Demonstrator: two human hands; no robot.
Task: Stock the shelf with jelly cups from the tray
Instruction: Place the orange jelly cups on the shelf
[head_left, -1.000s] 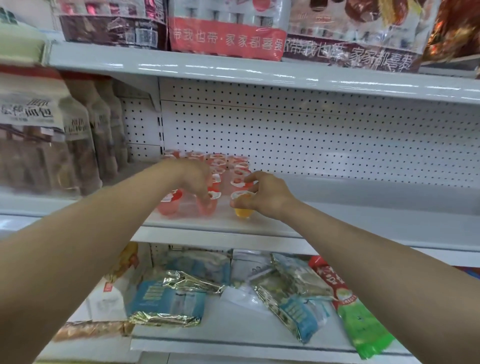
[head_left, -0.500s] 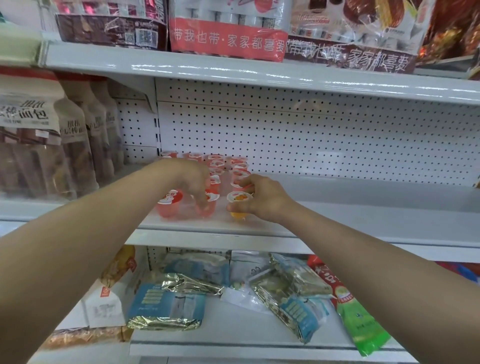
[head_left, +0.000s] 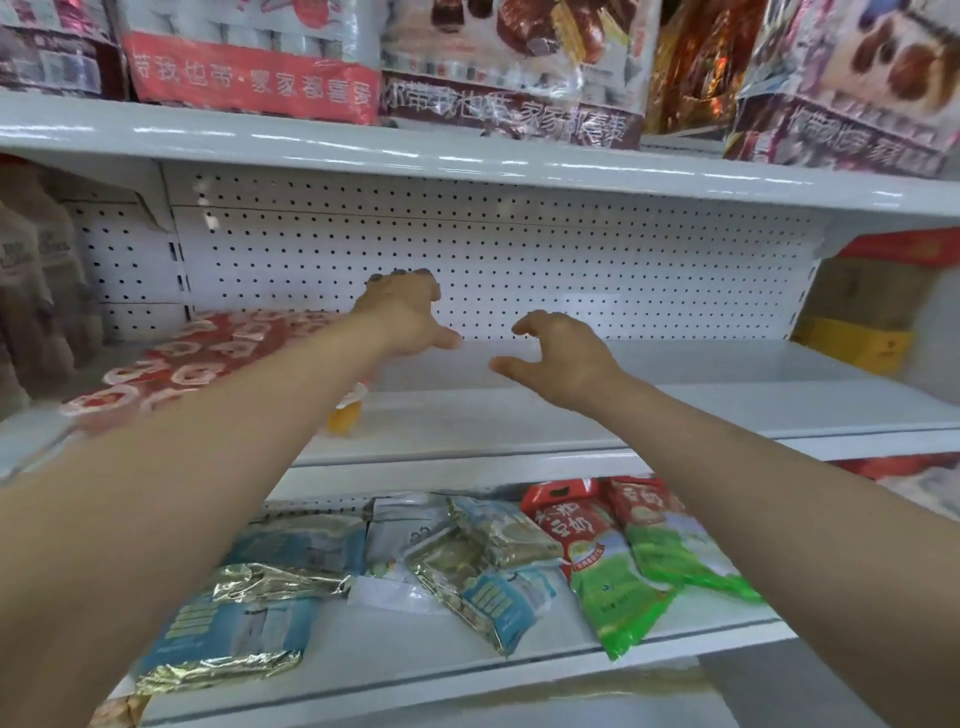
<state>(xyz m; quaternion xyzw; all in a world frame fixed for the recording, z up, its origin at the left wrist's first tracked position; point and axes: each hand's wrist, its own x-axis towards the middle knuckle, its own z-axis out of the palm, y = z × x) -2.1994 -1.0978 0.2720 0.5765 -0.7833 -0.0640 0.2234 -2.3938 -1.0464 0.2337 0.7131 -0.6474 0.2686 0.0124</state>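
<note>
Reaching over the white middle shelf (head_left: 519, 431), both hands hang in the air with nothing in them. The left hand (head_left: 402, 312) is spread, fingers pointing toward the pegboard back panel (head_left: 519, 260); the right hand (head_left: 558, 358) is loosely curled, thumb and fingers apart, palm down. The two hands are near each other but do not touch.

The jelly cups (head_left: 208, 353) stand in rows at the left end of the shelf, red-and-white lids up; motion blur and the left forearm hide part of the group, so an exact count cannot be given, though at least ten lids show. One orange jelly cup (head_left: 345, 413) stands at the front right corner of the group, just behind the left forearm and close to the shelf's front lip.

To the right of the cups the shelf board is bare all the way to a yellow carton (head_left: 852, 345) at the far right end. Tall bagged goods (head_left: 36, 291) border the cups on the left.

On the lower shelf (head_left: 467, 670) lie two green-and-red pouches (head_left: 623, 577) and several blue and gold foil packets (head_left: 234, 634). The upper shelf (head_left: 467, 156) carries large printed multipacks (head_left: 249, 78).
</note>
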